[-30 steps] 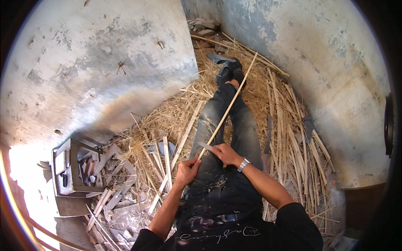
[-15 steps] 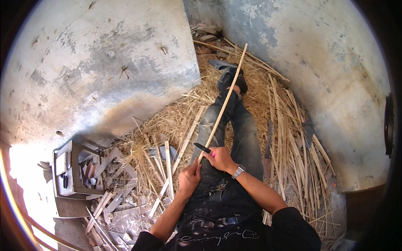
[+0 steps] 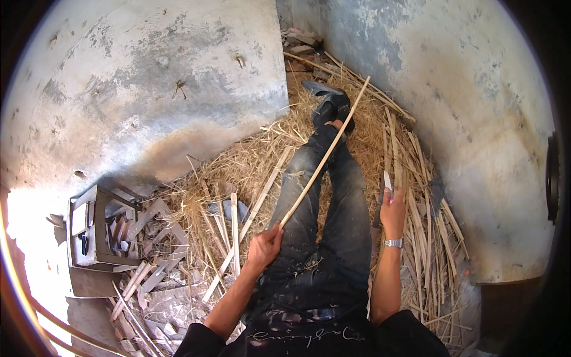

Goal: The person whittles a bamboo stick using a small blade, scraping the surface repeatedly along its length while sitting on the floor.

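Left hand [image 3: 263, 249] wrapped around near end of wooden strip [image 3: 323, 156]; right hand [image 3: 393, 216] gripping knife [image 3: 387, 180].

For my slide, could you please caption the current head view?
Left hand grips a long stick over the legs; right hand holds a knife.

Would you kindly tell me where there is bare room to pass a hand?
There seems to be room over the right thigh, between the pale stick in the left hand and the right hand with its knife. It is crowded beyond the right hand, with long strips, and left of the stick, with shavings and scraps.
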`<action>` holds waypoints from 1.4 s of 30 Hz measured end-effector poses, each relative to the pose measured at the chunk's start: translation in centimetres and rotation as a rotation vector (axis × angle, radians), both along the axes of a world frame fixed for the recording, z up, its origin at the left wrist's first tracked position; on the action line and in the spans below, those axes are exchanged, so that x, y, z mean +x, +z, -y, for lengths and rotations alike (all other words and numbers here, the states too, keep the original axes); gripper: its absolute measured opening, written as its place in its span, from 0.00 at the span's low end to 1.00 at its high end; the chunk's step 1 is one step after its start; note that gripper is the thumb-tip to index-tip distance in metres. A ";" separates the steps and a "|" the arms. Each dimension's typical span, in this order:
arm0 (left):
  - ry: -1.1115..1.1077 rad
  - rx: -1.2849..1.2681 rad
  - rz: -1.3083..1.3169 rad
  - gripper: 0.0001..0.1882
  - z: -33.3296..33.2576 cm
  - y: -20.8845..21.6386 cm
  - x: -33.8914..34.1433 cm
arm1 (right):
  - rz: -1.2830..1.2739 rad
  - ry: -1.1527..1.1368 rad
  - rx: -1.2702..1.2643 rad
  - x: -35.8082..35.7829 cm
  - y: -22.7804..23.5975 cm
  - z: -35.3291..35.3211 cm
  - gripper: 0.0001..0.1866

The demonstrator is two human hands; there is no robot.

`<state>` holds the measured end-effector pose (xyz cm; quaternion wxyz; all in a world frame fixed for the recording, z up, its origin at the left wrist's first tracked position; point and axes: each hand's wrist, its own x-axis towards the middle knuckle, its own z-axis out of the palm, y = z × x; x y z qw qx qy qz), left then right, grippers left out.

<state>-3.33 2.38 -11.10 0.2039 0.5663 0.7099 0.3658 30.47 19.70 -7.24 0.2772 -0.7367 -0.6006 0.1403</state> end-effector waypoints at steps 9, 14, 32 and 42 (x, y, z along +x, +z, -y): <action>-0.076 -0.004 -0.072 0.17 -0.3 0.0 -0.1 | -0.232 0.441 0.149 -11.6 -2.8 -1.8 0.19; -0.095 0.034 -0.136 0.17 -0.4 -0.9 0.1 | -0.233 0.610 0.139 -15.8 -5.9 0.4 0.22; 0.114 0.010 0.059 0.17 -0.7 -0.7 0.8 | -0.725 0.710 -0.508 -13.3 -5.7 3.7 0.28; 0.007 -0.069 -0.110 0.17 -2.1 2.5 0.4 | -0.255 0.580 0.027 -15.7 -2.7 -1.1 0.23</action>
